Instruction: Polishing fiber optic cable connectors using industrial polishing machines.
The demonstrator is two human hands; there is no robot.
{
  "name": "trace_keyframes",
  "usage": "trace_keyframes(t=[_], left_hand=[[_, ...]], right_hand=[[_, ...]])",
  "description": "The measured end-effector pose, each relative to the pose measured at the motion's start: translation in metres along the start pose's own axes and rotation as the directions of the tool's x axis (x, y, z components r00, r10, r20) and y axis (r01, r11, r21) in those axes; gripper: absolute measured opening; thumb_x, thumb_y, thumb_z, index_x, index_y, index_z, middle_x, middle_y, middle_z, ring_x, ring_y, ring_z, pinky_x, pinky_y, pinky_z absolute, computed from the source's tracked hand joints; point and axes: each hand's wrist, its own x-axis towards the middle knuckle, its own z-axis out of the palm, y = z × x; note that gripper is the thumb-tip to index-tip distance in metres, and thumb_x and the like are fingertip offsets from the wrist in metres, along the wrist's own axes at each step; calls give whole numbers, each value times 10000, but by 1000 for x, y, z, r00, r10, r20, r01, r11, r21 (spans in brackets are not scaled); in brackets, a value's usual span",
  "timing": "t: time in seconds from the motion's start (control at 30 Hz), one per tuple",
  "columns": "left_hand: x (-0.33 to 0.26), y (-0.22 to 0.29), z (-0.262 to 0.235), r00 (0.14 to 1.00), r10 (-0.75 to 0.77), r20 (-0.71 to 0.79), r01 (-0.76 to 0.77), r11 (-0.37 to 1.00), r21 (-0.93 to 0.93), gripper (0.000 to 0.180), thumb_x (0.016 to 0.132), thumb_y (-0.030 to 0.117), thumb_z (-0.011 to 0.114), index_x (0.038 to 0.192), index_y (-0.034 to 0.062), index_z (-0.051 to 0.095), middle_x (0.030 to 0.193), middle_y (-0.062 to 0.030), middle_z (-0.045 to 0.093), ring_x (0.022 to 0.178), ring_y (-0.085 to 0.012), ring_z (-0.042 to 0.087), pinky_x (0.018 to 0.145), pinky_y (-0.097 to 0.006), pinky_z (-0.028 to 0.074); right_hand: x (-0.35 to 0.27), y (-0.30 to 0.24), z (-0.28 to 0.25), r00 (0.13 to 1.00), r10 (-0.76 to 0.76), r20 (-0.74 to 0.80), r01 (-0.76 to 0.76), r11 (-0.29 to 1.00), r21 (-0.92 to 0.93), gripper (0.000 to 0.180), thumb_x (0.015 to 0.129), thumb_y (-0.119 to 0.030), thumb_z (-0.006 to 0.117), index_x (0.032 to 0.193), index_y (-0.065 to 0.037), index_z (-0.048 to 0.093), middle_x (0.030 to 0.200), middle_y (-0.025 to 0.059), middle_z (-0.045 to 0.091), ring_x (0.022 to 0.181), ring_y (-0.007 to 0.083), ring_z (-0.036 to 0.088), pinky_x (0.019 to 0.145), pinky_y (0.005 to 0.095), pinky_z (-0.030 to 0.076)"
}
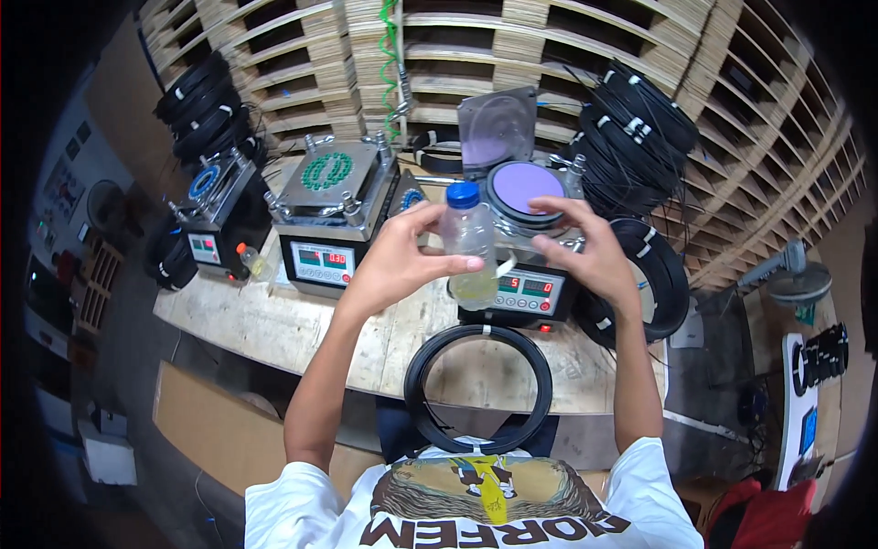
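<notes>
Fingers of the left hand (400,258) are closed around a clear plastic bottle (470,234), thumb across its near side, holding it roughly upright above the bench (384,366), in front of the machine (526,293) with the purple disc (521,186). It should be light, being only part filled with pale yellow liquid (473,292), and thin-walled enough to give under a squeeze; its smooth side may turn slippery if wet. I would take it by the body, below the shoulder (the blue cap (464,194) would make a poorer hold). As for the right hand (596,256), its thumb and fingers stand well apart, curved toward the disc's near edge; whether a fingertip touches the disc is hard to judge from this angle.
</notes>
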Motion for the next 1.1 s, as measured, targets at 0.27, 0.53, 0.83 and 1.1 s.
trace_keyframes(t=[0.27, 0.53, 0.83, 1.1], left_hand=[[67, 22, 42, 993, 103, 63, -108, 991, 75, 763, 709, 311, 913, 1306, -56, 611, 970, -92, 676, 821, -115, 596, 745, -279, 529], [122, -34, 6, 955, 123, -270, -123, 992, 18, 483, 869, 308, 800, 1126, -59, 622, 889, -100, 676, 841, -147, 673, 712, -281, 555], [175, -139, -3, 972, 136, -193, -98, 976, 193, 481, 837, 241, 808, 1186, -54, 661, 956, -171, 742, 785, -204, 692, 739, -360, 547], [179, -142, -1, 986, 89, -139, -44, 954, 296, 218, 867, 160, 760, 950, -39, 726, 750, -214, 671, 656, -293, 645, 658, -377, 492]], right_hand=[[-1, -7, 6, 998, 46, -43, -25, 914, 405, 822, 796, -31, 801, 1500, -34, 378, 1307, 132, 611, 1231, 203, 575, 1043, 354, 470], [23, 21, -73, 994, 110, 15, -108, 987, -115, 782, 810, -192, 847, 1464, -41, 445, 1278, 133, 630, 1175, 226, 608, 1025, 371, 471], [71, 20, -92, 864, 386, 323, 5, 635, -773, 769, 697, -218, 875, 1396, -111, 573, 1184, 191, 697, 1075, 338, 672, 996, 397, 509], [102, -2, -64, 790, 449, 417, 203, 450, -870, 633, 704, -182, 853, 1307, -143, 666, 1065, 141, 736, 1105, 304, 657, 925, 429, 495]])
